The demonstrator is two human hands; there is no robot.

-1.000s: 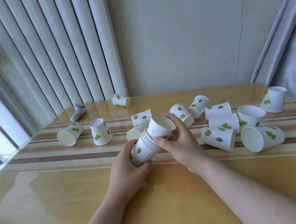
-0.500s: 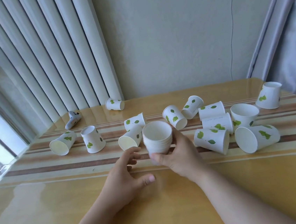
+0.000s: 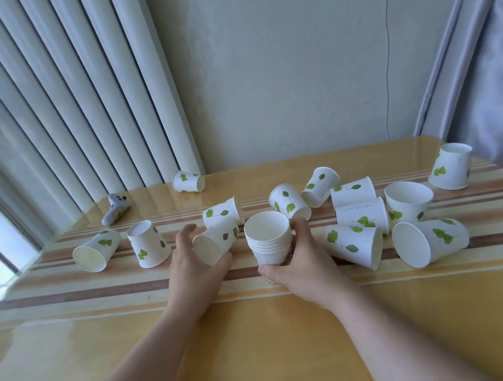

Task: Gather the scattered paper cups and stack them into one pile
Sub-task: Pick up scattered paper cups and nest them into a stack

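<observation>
A stack of several white paper cups with green leaves (image 3: 269,238) stands upright on the table, mouth up. My right hand (image 3: 301,262) is wrapped around its lower part. My left hand (image 3: 191,263) curls around a single cup lying on its side (image 3: 215,243), thumb under its rim and fingers over the far side; whether it is lifted I cannot tell. Several loose cups lie scattered around: two at the left (image 3: 96,250) (image 3: 148,244), one near the back wall (image 3: 188,181), and a cluster at the right (image 3: 355,246) (image 3: 429,241).
The wooden table (image 3: 260,344) has striped bands across the middle. A small grey gadget (image 3: 115,208) lies at the back left. A radiator and a window stand to the left, a curtain to the right. An upside-down cup (image 3: 451,171) stands far right.
The stack went from tilted in both hands to upright on the table in my right hand. My left hand let go of it and moved forward onto the lying cup.
</observation>
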